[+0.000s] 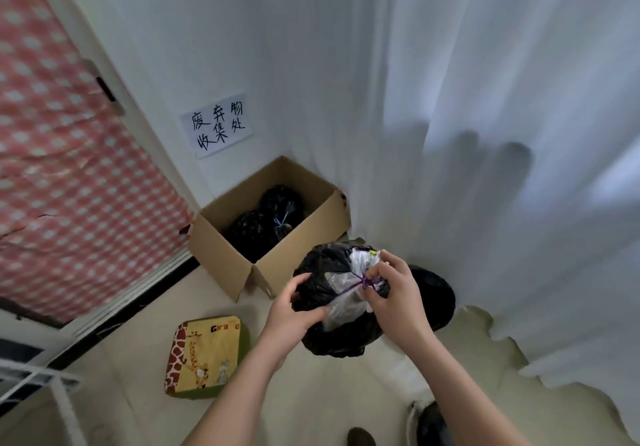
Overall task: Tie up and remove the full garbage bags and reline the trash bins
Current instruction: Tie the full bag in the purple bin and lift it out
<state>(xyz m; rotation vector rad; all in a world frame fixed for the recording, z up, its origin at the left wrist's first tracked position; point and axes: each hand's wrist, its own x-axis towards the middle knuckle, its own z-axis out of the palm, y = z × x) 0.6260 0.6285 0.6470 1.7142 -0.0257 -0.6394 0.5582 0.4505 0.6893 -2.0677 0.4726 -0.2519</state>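
Black plastic garbage bag (337, 334) is held aloft; your left hand (294, 310) grips its side; your right hand (394, 293) pinches its purple drawstring (349, 285); brown cardboard box (221, 237) sits near.

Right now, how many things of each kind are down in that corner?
Black garbage bags: 4 – one held, two in the box, one behind the hands
Cardboard box: 1
Giraffe cushion: 1
Paper sign: 1
Total: 7
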